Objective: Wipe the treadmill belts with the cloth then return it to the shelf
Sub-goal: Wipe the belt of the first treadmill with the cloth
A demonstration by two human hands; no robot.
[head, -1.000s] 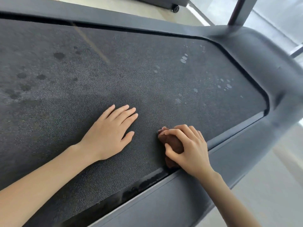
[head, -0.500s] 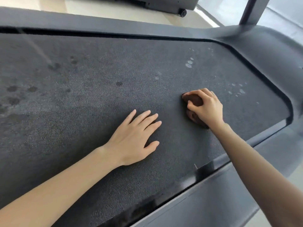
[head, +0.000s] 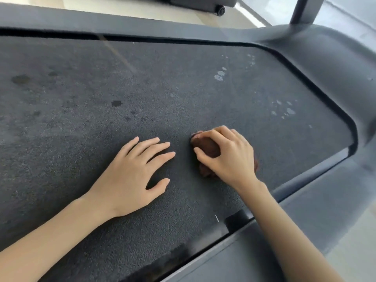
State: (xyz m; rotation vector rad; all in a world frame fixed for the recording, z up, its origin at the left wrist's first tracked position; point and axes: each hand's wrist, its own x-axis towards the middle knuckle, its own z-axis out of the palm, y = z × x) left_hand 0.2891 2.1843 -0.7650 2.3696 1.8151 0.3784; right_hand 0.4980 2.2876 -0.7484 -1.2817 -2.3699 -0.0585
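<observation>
We see the right hand (head: 230, 157) gripping the brown cloth (head: 205, 148) on the treadmill belt (head: 81, 119), frame centre; the left hand (head: 132, 176) lies flat, fingers spread.

The dark grey, rough-textured treadmill belt (head: 85, 127) lies flat and fills most of the view, running from 9 o'clock toward 3 o'clock, where its edge curves round. Dark blotches mark it toward 10 o'clock, and pale specks sit toward 1 and 2 o'clock. The small brown cloth (head: 206, 148), crumpled into a wad, lies on the belt just right of centre, toward 4 o'clock. It is pressed under the curled fingers of the right hand (head: 230, 159), which covers most of it.
</observation>
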